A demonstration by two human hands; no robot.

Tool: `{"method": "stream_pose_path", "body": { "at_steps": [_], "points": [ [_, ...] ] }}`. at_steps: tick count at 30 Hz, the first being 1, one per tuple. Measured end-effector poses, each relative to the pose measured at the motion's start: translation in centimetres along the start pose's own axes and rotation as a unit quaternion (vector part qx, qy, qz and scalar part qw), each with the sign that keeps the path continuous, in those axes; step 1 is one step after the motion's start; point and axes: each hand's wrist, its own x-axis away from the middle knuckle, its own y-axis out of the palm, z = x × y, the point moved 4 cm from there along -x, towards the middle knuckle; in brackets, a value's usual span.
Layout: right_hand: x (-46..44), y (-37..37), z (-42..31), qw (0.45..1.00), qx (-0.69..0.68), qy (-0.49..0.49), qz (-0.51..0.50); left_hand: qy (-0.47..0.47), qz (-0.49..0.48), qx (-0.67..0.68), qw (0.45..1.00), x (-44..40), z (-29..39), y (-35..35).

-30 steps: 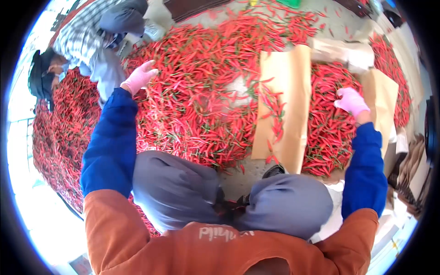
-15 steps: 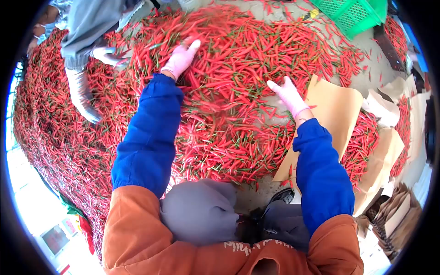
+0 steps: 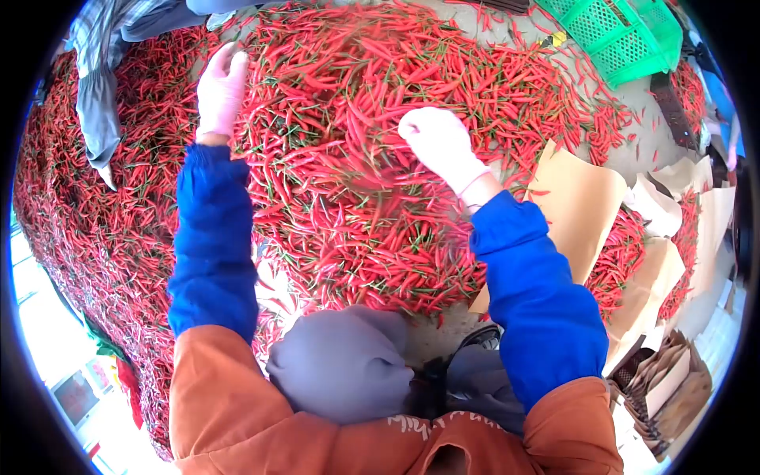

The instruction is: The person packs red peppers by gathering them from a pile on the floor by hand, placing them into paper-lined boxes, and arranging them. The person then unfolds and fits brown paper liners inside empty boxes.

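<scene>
A wide pile of red chili peppers [image 3: 380, 261], many with green stems, spreads over the floor in front of me. My left hand [image 3: 221, 93], in a pale pink glove, is over the pile at the upper left, its thumb slightly apart from the fingers and no pepper visible in it. My right hand [image 3: 440, 144], gloved too, hovers over the middle with its fingers curled in. Whatever it may hold is hidden. Peppers just left of the right hand are blurred by motion.
A green plastic crate [image 3: 625, 47] stands at the upper right. Brown paper [image 3: 578, 206] lies to my right, with more peppers beside it. Another person's sleeved arm [image 3: 97, 119] reaches over the pile at the upper left. Folded brown sacks [image 3: 661, 388] sit at the lower right.
My left hand has moved left, and my right hand has moved left and inward, its fingers now curled. The other person's arms have drawn back toward the upper left.
</scene>
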Motion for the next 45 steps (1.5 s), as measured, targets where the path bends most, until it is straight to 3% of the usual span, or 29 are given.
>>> {"method": "stream_pose_path", "body": {
  "at_steps": [3, 4, 5, 7, 9, 11, 13, 14, 15, 17, 19, 21, 23, 26, 27, 29, 31, 33, 35, 37, 39, 40, 41, 43, 45],
  "points": [
    [0.5, -4.9, 0.6, 0.995, -0.099, 0.009, 0.027, -0.043, -0.057, -0.191, 0.979, -3.9, -13.0, 0.3],
    [0.5, -6.8, 0.8, 0.994, -0.102, 0.016, 0.031, -0.192, -0.098, -0.009, 0.976, -1.7, -13.0, 1.4],
    [0.8, -8.6, 1.0, 0.993, -0.105, 0.026, 0.036, -0.328, -0.139, 0.174, 0.918, 0.8, -12.3, 3.1],
    [2.2, -13.0, 0.7, 0.995, -0.082, 0.030, 0.042, -0.273, -0.192, 0.282, 0.900, -1.8, -25.1, 7.9],
    [5.1, -18.1, 0.4, 0.974, -0.206, 0.084, 0.052, -0.285, -0.166, 0.228, 0.916, -0.1, -19.7, 8.8],
    [8.4, -22.1, -1.4, 0.989, -0.113, 0.086, 0.043, -0.275, -0.264, 0.264, 0.886, 0.1, -16.8, 8.2],
    [10.9, -24.1, -4.6, 0.988, -0.123, 0.093, 0.028, -0.310, -0.249, 0.233, 0.887, 2.5, -12.1, 8.3],
    [11.6, -25.6, -6.4, 0.994, -0.083, 0.055, 0.035, -0.308, -0.257, 0.283, 0.871, 3.3, -11.2, 8.8],
    [12.3, -27.2, -8.2, 0.998, -0.047, 0.017, 0.042, -0.274, -0.265, 0.244, 0.892, 3.0, -13.1, 9.1],
    [14.8, -30.8, -10.7, 0.997, 0.018, -0.027, 0.072, -0.123, -0.260, 0.037, 0.957, 3.4, -14.9, 8.6],
    [18.3, -33.6, -11.5, 0.990, 0.043, -0.043, 0.131, -0.121, -0.166, 0.097, 0.974, 6.4, -5.3, 4.9],
    [20.3, -34.9, -12.4, 0.990, 0.007, -0.032, 0.137, 0.019, -0.056, 0.097, 0.994, 8.2, 0.4, 2.2],
    [21.8, -35.9, -12.5, 0.986, 0.063, 0.004, 0.156, 0.129, -0.164, 0.130, 0.969, 13.0, 9.4, 0.8],
    [23.6, -39.0, -10.2, 0.948, 0.141, 0.064, 0.278, 0.281, -0.420, 0.097, 0.857, 23.3, 16.8, 0.4],
    [24.1, -40.7, -8.8, 0.963, 0.069, 0.028, 0.259, 0.274, -0.410, 0.056, 0.868, 25.7, 16.1, 0.1],
    [27.4, -44.3, -5.0, 0.926, 0.153, 0.121, 0.322, 0.239, -0.293, -0.037, 0.925, 27.9, 10.5, -1.8],
    [28.1, -44.5, -6.8, 0.929, 0.141, 0.110, 0.323, 0.037, -0.271, -0.101, 0.957, 29.4, 3.4, -4.7],
    [28.2, -44.2, -9.0, 0.932, 0.128, 0.098, 0.326, 0.037, -0.227, -0.072, 0.971, 30.5, 2.3, -7.6],
    [29.3, -44.4, -10.3, 0.932, 0.133, 0.091, 0.326, 0.119, -0.099, -0.108, 0.982, 29.2, 3.4, -10.9],
    [30.9, -46.2, -9.4, 0.932, 0.161, 0.075, 0.317, 0.108, -0.048, -0.085, 0.989, 25.2, 8.8, -15.8],
    [31.5, -49.0, -6.5, 0.929, 0.195, 0.046, 0.310, 0.198, 0.023, -0.123, 0.972, 21.1, 12.5, -20.4],
    [31.8, -50.0, -5.2, 0.930, 0.184, 0.050, 0.315, 0.182, 0.044, -0.133, 0.973, 19.6, 15.0, -22.4],
    [31.0, -49.6, -6.0, 0.933, 0.153, 0.051, 0.320, 0.241, 0.051, -0.083, 0.966, 18.5, 18.1, -24.2],
    [28.8, -47.3, -8.5, 0.939, 0.082, 0.042, 0.332, 0.193, 0.016, -0.032, 0.981, 16.8, 21.2, -26.3],
    [27.3, -45.4, -10.6, 0.941, 0.030, 0.021, 0.336, 0.351, -0.082, -0.133, 0.923, 14.1, 20.3, -22.8]
  ]
}}
